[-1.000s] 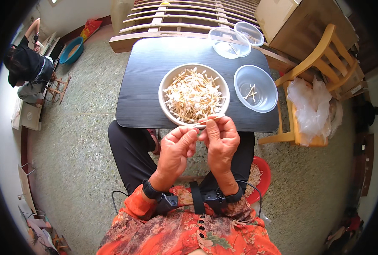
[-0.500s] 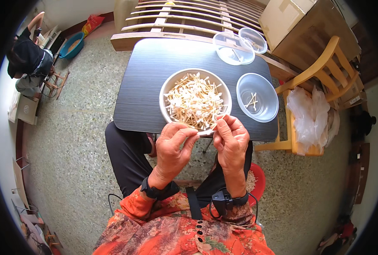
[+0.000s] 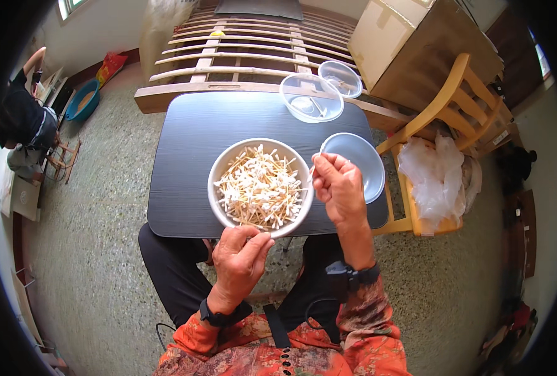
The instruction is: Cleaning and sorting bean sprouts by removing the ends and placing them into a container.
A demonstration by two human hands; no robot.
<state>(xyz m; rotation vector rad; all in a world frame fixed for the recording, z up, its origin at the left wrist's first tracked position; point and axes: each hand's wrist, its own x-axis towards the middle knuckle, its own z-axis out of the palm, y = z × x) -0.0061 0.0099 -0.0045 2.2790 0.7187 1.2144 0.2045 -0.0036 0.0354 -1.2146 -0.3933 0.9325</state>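
A white bowl (image 3: 212, 188) heaped with wooden-stick cotton swabs (image 3: 259, 185) stands near the front of the dark table (image 3: 181, 141). At its near rim, my left hand (image 3: 242, 254) has thumb and fingers pinched together; what lies between the fingertips is too small to make out. My right hand (image 3: 341, 191) is raised between this bowl and a translucent bowl (image 3: 367, 164) on the right. It pinches a cotton swab (image 3: 320, 152) between thumb and forefinger. My hand covers part of the translucent bowl, so the swabs inside are hidden.
Two clear plastic tubs, a nearer one (image 3: 313, 103) and a farther one (image 3: 341, 80), stand at the back right. Beyond lies a slatted wooden frame (image 3: 228, 56) with a cardboard box (image 3: 410, 56). A wooden chair (image 3: 444, 119) bears plastic bags (image 3: 432, 178). Another person (image 3: 24, 119) sits far left.
My right hand has moved from the white bowl's near rim up and right toward the translucent bowl. My left hand stays by the near rim. The view has shifted, showing more of the far side.
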